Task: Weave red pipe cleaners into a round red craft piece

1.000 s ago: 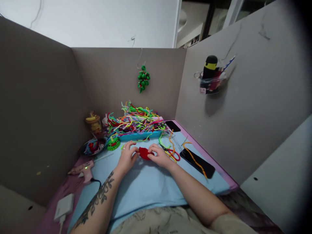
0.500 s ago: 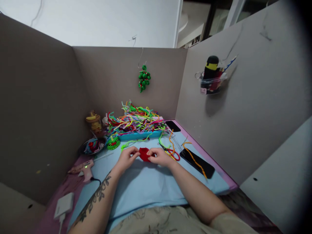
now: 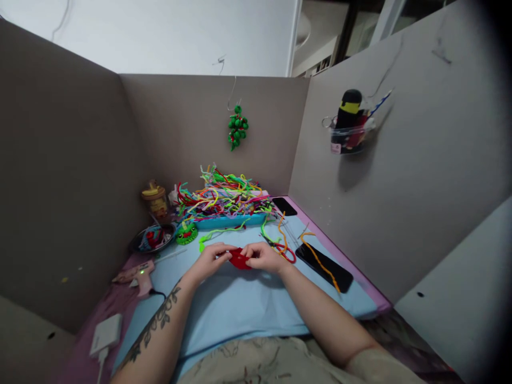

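Observation:
A small red fuzzy piece made of pipe cleaner sits between my two hands over the light blue mat. My left hand pinches its left edge with curled fingers. My right hand grips its right side, fingers closed round it. Just beyond my hands a blue tray holds a heap of pipe cleaners in many colours. A few loose strands, green, orange and red, lie on the mat near my right hand.
A pink glue gun lies at the left with a white charger nearer me. A green figure, a dish and a jar stand at the back left. Two black phones lie right. Cardboard walls surround the desk.
My left fingers have curled from spread to a pinch on the red piece. Both hands have drawn slightly together and the piece looks flatter.

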A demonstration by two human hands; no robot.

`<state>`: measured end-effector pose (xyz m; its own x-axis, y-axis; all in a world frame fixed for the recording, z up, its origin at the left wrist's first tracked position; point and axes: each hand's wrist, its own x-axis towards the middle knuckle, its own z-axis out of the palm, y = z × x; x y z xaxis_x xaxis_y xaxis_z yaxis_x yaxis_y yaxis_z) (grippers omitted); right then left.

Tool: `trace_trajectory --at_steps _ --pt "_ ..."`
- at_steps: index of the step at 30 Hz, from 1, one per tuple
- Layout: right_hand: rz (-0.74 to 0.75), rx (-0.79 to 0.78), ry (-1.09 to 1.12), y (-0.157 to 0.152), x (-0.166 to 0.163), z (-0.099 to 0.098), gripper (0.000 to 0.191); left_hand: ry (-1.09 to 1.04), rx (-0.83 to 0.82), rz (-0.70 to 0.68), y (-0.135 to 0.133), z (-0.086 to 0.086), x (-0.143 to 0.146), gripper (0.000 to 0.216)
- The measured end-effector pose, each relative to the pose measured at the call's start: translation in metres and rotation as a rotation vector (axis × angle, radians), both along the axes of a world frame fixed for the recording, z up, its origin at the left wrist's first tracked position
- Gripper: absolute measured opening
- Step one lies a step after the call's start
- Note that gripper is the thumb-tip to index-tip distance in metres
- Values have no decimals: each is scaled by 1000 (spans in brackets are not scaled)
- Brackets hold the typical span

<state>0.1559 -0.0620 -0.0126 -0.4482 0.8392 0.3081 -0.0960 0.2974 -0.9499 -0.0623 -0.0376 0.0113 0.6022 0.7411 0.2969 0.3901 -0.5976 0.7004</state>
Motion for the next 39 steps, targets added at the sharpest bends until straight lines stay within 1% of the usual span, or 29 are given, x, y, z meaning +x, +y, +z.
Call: trace_trajectory --at_steps 3,5,9,14,18,19,20,24,26,29,31,35,39 --pt "41 -16 62 1 1 -3 15 -26 -61 -41 0 0 0 31" --pt "36 -44 82 1 1 -4 18 -48 -102 -58 0 0 0 29" --pt "-7 -122 86 4 3 -3 20 -39 -123 -28 -2 3 0 25" --pt "-74 -139 71 8 5 -3 17 -5 -175 -25 -3 4 1 22" --pt "-104 -151 86 11 6 -6 15 -43 -265 -55 -1 2 0 25" --pt "-116 -157 92 12 5 -7 15 -53 -266 -53 -1 1 0 27" --pt "-127 -165 96 12 5 -7 15 -61 -241 -41 0 0 0 28" --pt "-128 -190 94 13 4 -9 17 -107 -3 50 0 -1 1 28" --pt "-113 -185 87 13 4 -8 17 -116 7 11 0 0 1 27" --pt "-102 -174 100 12 4 -7 17 -72 -99 -108 -2 2 1 28" --pt "-103 -185 141 12 3 -6 17 -60 -170 -140 -3 2 1 28" --pt "-91 -250 239 12 2 -6 18 -94 -284 -146 -4 -1 2 28" --pt "-81 -269 246 12 2 -7 19 -119 -379 -129 -5 -2 4 26"
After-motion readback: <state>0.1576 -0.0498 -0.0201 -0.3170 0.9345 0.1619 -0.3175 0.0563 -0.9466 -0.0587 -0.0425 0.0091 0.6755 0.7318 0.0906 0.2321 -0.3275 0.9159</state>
